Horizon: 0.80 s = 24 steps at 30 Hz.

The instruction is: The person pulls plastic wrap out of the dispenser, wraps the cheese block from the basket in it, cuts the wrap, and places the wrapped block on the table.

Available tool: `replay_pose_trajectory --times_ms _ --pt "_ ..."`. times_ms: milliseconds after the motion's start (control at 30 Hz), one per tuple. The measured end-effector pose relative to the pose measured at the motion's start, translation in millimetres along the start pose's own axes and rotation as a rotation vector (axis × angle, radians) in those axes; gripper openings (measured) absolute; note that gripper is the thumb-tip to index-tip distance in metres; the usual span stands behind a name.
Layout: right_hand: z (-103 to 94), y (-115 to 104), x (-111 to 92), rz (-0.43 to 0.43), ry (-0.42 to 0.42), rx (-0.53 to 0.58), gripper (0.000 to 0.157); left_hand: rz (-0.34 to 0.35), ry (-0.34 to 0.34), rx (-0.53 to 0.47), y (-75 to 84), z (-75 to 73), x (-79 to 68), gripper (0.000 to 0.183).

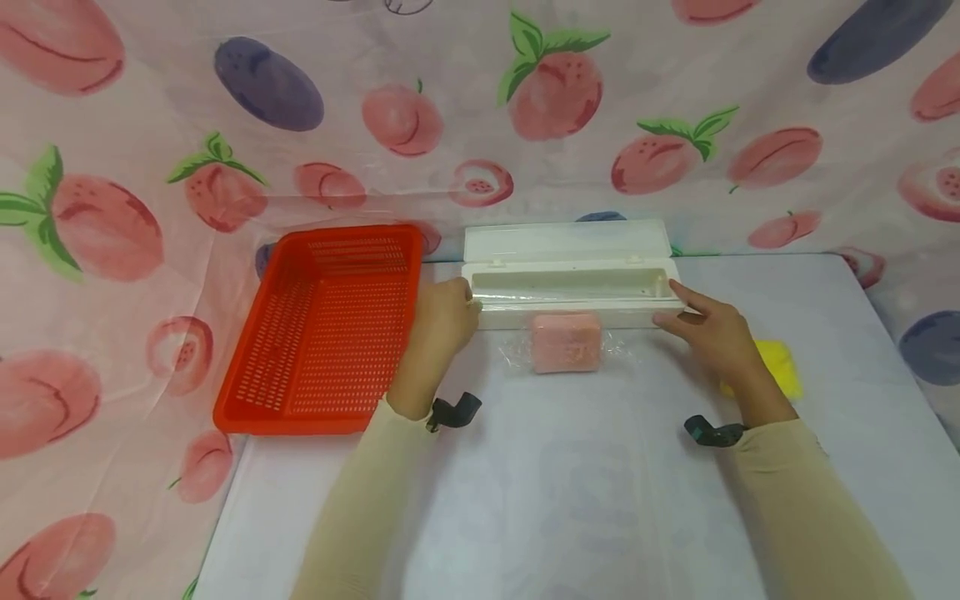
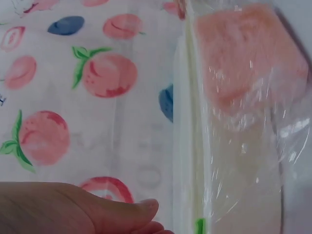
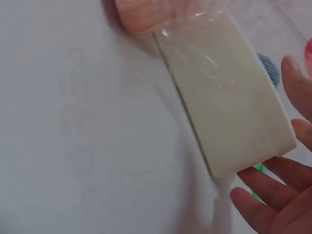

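A long white box (image 1: 570,317), which looks like a cling film dispenser, stands at the back with its lid (image 1: 566,242) raised behind a pale trough. At its left end my left hand (image 1: 444,315) has curled fingers overlapping the end; the exact hold is hidden. My right hand (image 1: 708,329) touches the right end with spread fingers; in the right wrist view the fingertips (image 3: 241,197) lie by the box's end. Against the front face lies a pink rectangular block (image 1: 566,343) under clear film (image 2: 292,126) that also spreads over the box's front.
A red perforated basket (image 1: 232,417) stands beside my left arm. Partly behind my right wrist is a yellow item (image 1: 782,367). The white-covered table (image 1: 585,483) extends toward me, and a fruit-patterned cloth (image 1: 420,50) hangs behind the box.
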State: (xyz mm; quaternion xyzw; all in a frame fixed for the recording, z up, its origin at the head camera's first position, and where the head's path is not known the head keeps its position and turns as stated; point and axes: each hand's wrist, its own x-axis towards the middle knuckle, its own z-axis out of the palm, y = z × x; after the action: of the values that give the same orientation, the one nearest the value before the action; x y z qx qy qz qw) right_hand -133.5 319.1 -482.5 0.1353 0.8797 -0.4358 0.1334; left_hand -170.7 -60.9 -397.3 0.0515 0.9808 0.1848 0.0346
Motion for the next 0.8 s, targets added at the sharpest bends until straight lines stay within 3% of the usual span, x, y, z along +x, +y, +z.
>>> replay_pose_trajectory --times_ms 100,233,333,467,633,800 --pt "-4.3 -2 -1 0.003 -0.043 0.021 0.093 -0.014 -0.038 -0.111 0.8 5.0 -18.2 0.018" --pt "-6.9 -4 -7 -0.002 -0.030 0.061 0.085 -0.052 -0.086 -0.226 -10.3 25.0 -31.8 0.027" --pt "-4.8 -7 -14 0.031 0.030 0.112 0.083 -0.131 -0.130 -0.341 -21.9 44.8 -35.5 0.048" --pt "3.4 -11 -22 0.130 0.079 0.180 0.091 -0.272 -0.178 -0.610 -32.4 64.7 -34.0 0.069" --pt "17.6 -10 -24 0.178 -0.063 0.168 0.104 -0.342 -0.171 -0.948 -39.5 82.2 -27.1 0.067" --pt "33.9 -9 -23 0.114 -0.150 0.249 0.101 -0.335 -0.172 -1.132 -38.9 95.0 -22.1 0.059"
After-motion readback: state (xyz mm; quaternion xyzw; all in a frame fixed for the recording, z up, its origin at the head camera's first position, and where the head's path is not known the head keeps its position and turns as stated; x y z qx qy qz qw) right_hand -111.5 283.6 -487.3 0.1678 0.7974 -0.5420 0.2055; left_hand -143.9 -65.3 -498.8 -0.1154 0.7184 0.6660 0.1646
